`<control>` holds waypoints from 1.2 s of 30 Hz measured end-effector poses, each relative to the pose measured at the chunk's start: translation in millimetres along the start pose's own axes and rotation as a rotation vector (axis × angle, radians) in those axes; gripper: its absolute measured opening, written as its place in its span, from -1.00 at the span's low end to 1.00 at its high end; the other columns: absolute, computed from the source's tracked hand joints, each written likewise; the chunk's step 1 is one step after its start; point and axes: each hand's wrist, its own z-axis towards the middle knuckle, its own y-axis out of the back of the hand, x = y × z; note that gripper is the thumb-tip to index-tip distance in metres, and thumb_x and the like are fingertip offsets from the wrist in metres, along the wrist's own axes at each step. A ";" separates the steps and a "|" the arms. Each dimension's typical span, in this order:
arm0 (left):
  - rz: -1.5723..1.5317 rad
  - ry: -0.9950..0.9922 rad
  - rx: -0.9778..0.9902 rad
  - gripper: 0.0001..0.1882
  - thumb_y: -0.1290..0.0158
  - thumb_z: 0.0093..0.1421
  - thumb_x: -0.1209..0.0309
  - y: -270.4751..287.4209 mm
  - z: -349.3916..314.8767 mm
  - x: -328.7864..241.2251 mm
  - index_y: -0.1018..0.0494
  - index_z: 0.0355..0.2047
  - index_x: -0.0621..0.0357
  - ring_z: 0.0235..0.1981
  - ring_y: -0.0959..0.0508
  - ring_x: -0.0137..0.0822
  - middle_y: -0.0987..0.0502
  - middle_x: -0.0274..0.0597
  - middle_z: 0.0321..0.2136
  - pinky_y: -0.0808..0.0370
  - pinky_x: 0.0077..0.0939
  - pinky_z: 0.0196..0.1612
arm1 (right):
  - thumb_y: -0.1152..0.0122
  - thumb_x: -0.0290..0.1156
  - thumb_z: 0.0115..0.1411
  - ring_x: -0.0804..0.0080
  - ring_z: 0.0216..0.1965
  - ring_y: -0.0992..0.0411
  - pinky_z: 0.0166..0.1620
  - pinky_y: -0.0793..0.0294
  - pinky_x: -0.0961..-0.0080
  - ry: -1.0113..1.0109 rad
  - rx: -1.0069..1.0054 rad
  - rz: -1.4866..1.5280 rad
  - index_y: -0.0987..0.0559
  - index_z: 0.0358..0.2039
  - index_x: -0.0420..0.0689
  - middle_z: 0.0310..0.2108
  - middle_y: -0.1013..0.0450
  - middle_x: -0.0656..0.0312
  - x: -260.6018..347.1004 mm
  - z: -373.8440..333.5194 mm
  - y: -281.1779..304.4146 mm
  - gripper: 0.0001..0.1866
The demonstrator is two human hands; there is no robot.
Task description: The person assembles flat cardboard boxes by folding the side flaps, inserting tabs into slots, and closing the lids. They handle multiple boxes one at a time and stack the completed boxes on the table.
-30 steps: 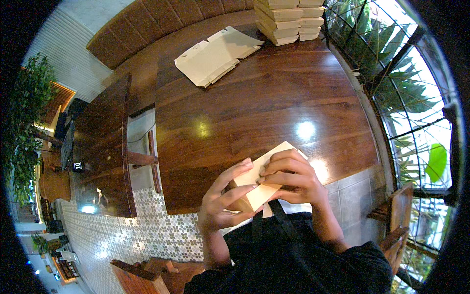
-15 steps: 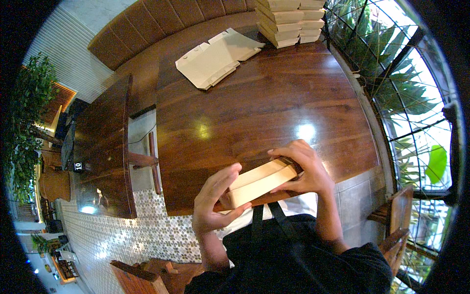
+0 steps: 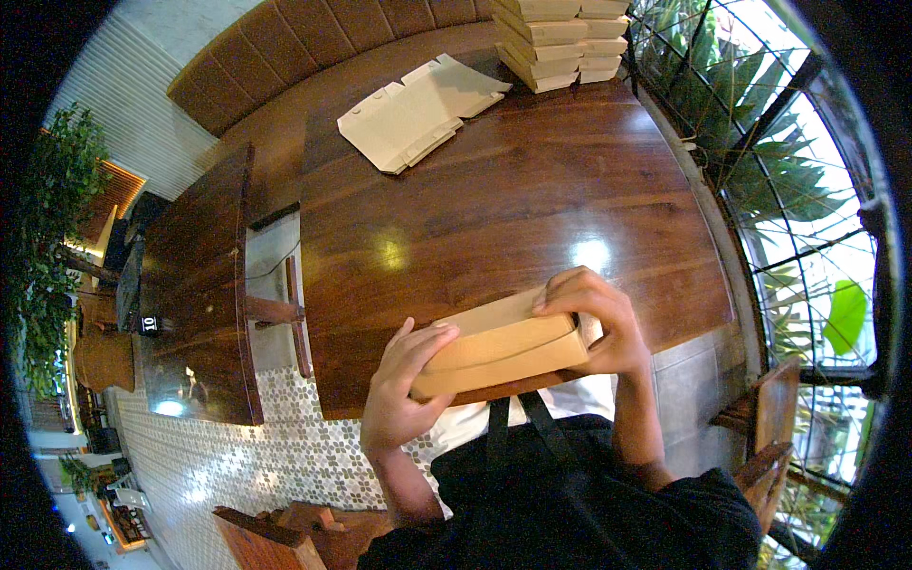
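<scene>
Between my hands is a brown cardboard box [image 3: 508, 353], folded into shape and held at the table's near edge, its long side facing me. My left hand [image 3: 407, 382] grips its left end, fingers on top and thumb below. My right hand [image 3: 600, 321] holds the right end, fingers bent over the top corner and thumb at the side. The box's underside and far side are hidden. Farther off, a flat unfolded cardboard blank [image 3: 418, 109] with slots and flaps lies on the wooden table [image 3: 475, 228].
Folded cardboard boxes [image 3: 560, 47] are stacked at the table's far right corner. Behind runs a brown padded bench [image 3: 313, 47]. A second wooden table [image 3: 195, 294] stands at the left across a gap. A metal grille with plants lines the right; a wooden chair [image 3: 769, 427] is at lower right.
The box has turned so its top and long front side show more, and it looks closed down. My left hand has moved slightly left; both hands keep hold.
</scene>
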 end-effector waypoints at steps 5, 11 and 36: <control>-0.034 -0.033 0.058 -0.20 -0.41 -0.09 0.43 -28.0 25.2 -16.9 -0.42 0.22 0.06 0.19 -0.52 0.04 -0.56 -0.10 0.14 -0.31 0.05 0.39 | -0.56 -0.34 -0.18 0.11 -0.02 -0.53 0.03 -0.49 0.18 0.063 0.234 -0.117 -0.69 -0.01 -0.04 -0.13 -0.57 0.20 17.7 7.3 -25.1 -0.40; -0.134 -0.003 -0.072 -0.18 -0.45 -0.16 0.44 -40.2 21.8 -12.1 -0.41 0.18 0.08 0.14 -0.54 0.08 -0.56 -0.07 0.11 -0.45 -0.02 0.21 | -0.62 -0.26 -0.16 0.11 -0.01 -0.57 0.03 -0.49 0.20 0.036 0.106 -0.179 -0.69 0.01 -0.12 -0.08 -0.61 0.13 19.8 18.2 -15.2 -0.36; -0.684 0.068 -0.335 0.03 0.08 0.37 -0.31 -70.3 47.7 -29.2 0.05 0.50 0.28 0.47 -0.14 -0.04 -0.12 0.05 0.44 -0.10 -0.08 0.47 | -0.14 0.00 0.45 0.23 0.39 -0.24 0.43 -0.17 0.21 -0.579 -0.376 0.614 -0.11 0.50 -0.22 0.38 -0.28 0.14 -10.9 -2.9 -28.5 -0.18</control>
